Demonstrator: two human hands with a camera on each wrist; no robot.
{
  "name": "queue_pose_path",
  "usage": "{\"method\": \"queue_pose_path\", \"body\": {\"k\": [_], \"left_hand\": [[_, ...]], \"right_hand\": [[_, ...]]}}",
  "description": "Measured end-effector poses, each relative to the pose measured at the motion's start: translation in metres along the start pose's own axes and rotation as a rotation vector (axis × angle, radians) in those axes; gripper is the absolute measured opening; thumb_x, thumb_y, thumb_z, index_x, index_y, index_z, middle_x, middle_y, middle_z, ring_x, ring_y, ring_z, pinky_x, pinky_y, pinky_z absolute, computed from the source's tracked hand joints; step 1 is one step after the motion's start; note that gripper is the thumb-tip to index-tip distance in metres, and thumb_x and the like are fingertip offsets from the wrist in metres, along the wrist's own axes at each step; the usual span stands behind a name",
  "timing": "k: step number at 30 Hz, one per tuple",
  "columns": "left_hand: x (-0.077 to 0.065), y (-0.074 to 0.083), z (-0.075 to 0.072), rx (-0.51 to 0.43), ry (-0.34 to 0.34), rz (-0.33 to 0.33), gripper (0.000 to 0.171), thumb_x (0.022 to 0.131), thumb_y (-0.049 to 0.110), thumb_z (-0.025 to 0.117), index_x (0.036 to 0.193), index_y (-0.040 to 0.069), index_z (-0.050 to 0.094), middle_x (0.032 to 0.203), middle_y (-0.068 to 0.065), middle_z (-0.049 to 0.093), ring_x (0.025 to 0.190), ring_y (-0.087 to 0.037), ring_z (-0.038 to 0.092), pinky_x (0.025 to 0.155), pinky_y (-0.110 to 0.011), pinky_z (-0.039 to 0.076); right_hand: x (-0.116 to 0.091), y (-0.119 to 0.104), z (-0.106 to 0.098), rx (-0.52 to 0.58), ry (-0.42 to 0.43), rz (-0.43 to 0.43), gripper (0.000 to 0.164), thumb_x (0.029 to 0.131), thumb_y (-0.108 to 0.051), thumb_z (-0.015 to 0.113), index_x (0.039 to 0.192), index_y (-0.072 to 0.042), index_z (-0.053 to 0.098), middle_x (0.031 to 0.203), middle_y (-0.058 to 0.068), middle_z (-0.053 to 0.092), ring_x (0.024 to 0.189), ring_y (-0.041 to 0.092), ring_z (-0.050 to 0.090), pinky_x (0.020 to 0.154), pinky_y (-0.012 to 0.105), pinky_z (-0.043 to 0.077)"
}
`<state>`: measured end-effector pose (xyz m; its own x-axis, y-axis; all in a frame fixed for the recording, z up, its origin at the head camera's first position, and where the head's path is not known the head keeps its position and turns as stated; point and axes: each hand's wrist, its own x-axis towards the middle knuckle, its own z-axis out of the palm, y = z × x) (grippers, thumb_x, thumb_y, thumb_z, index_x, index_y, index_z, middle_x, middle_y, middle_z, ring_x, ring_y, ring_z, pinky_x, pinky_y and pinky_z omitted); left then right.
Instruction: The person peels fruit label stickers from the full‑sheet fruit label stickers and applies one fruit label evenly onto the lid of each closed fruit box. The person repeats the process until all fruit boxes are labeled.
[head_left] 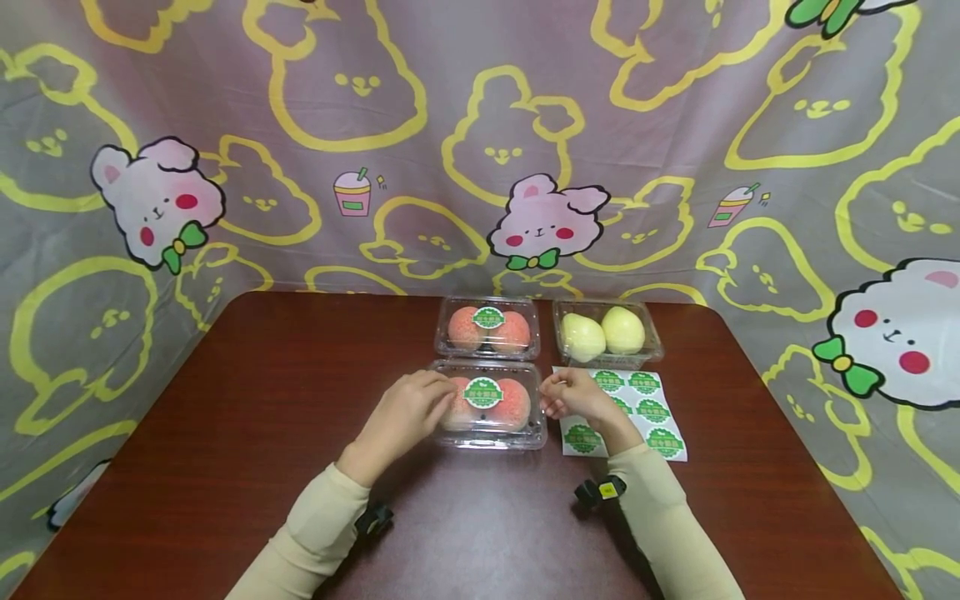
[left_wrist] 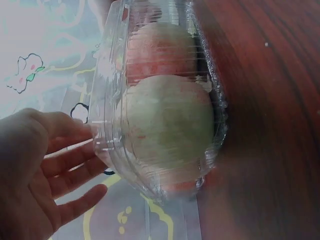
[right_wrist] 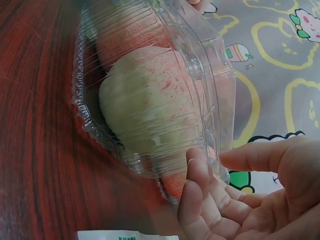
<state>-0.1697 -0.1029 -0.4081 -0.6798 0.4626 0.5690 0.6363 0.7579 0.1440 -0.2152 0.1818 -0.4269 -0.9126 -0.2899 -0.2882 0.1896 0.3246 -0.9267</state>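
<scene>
In the head view a clear plastic box (head_left: pixel 536 440) stands between both hands, holding two pinkish-red peaches (head_left: pixel 512 406). A round green-and-white sticker (head_left: pixel 482 392) sits on its lid. My left hand (head_left: pixel 408 408) is at the box's left end; in the left wrist view its fingers (left_wrist: pixel 80 200) are fairly straight, with the upper fingertips touching the lid's edge. At the other end, my right hand (head_left: pixel 581 398) pinches the rim, its thumb (right_wrist: pixel 252 157) on one side and curled fingers on the other.
Behind stands another clear box (head_left: pixel 442 342) of peaches with a matching sticker. A box (head_left: pixel 656 350) of two pale yellow-green fruits is at back right. A sheet of green stickers (head_left: pixel 652 410) lies under the right forearm's side on the brown table (head_left: pixel 300 367). A patterned curtain (head_left: pixel 420 175) hangs behind.
</scene>
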Motion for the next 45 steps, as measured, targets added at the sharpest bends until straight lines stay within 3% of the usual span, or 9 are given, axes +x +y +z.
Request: {"method": "queue_pose_path", "body": {"k": [10, 17, 21, 26, 32, 40, 45], "left_hand": [[-0.002, -0.013, -0.001, -0.152, 0.036, -0.254, 0.009, 0.084, 0.007, 0.070, 0.093, 0.006, 0.074, 0.087, -0.007, 0.072, 0.083, -0.021, 0.070, 0.075, -0.036, 0.056], [-0.005, -0.025, -0.003, -0.215, 0.038, -0.361, 0.011, 0.084, 0.004, 0.069, 0.093, 0.002, 0.074, 0.089, -0.014, 0.074, 0.083, -0.028, 0.070, 0.074, -0.041, 0.055], [-0.007, -0.032, -0.002, -0.220, -0.014, -0.418, 0.012, 0.084, 0.005, 0.068, 0.094, 0.000, 0.073, 0.093, -0.017, 0.074, 0.085, -0.030, 0.070, 0.077, -0.044, 0.054], [-0.008, -0.037, -0.002, -0.267, -0.098, -0.469, 0.016, 0.086, 0.008, 0.067, 0.097, -0.002, 0.073, 0.094, -0.018, 0.075, 0.076, -0.026, 0.068, 0.073, -0.042, 0.054], [-0.010, -0.039, -0.002, -0.318, -0.118, -0.456, 0.021, 0.087, 0.014, 0.066, 0.097, -0.003, 0.073, 0.091, -0.020, 0.074, 0.065, -0.015, 0.062, 0.065, -0.035, 0.052], [-0.008, -0.039, 0.000, -0.356, -0.235, -0.537, 0.024, 0.089, 0.014, 0.065, 0.105, -0.002, 0.072, 0.103, -0.022, 0.073, 0.082, -0.027, 0.072, 0.072, -0.040, 0.056], [-0.009, -0.040, 0.001, -0.376, -0.249, -0.567, 0.024, 0.088, 0.014, 0.067, 0.107, -0.002, 0.071, 0.104, -0.020, 0.073, 0.084, -0.026, 0.072, 0.069, -0.036, 0.057]], "right_hand": [[-0.005, 0.001, 0.001, -0.005, -0.004, 0.028, 0.023, 0.097, -0.007, 0.048, 0.106, 0.013, 0.055, 0.067, -0.002, 0.059, 0.059, 0.007, 0.059, 0.062, 0.022, 0.054], [-0.009, 0.002, 0.002, -0.021, -0.015, 0.034, 0.025, 0.098, -0.010, 0.049, 0.107, 0.013, 0.054, 0.070, -0.003, 0.059, 0.060, 0.007, 0.059, 0.063, 0.024, 0.055], [-0.012, 0.002, 0.002, -0.026, -0.030, 0.013, 0.026, 0.097, -0.010, 0.048, 0.107, 0.014, 0.054, 0.071, -0.002, 0.060, 0.060, 0.007, 0.060, 0.063, 0.025, 0.055], [-0.014, 0.002, 0.003, -0.027, -0.037, 0.002, 0.028, 0.097, -0.009, 0.047, 0.108, 0.016, 0.053, 0.071, -0.002, 0.061, 0.060, 0.006, 0.060, 0.062, 0.023, 0.055], [-0.013, 0.003, 0.004, -0.037, -0.036, -0.010, 0.028, 0.097, -0.008, 0.045, 0.108, 0.017, 0.053, 0.071, -0.003, 0.059, 0.061, 0.005, 0.060, 0.062, 0.022, 0.054], [-0.014, 0.001, 0.005, -0.039, -0.027, -0.018, 0.025, 0.096, -0.005, 0.044, 0.106, 0.016, 0.054, 0.070, -0.002, 0.057, 0.062, 0.007, 0.060, 0.063, 0.023, 0.055], [-0.013, 0.001, 0.008, -0.046, -0.031, -0.032, 0.024, 0.094, -0.003, 0.044, 0.104, 0.016, 0.054, 0.070, -0.002, 0.058, 0.062, 0.007, 0.060, 0.063, 0.022, 0.055]]}}
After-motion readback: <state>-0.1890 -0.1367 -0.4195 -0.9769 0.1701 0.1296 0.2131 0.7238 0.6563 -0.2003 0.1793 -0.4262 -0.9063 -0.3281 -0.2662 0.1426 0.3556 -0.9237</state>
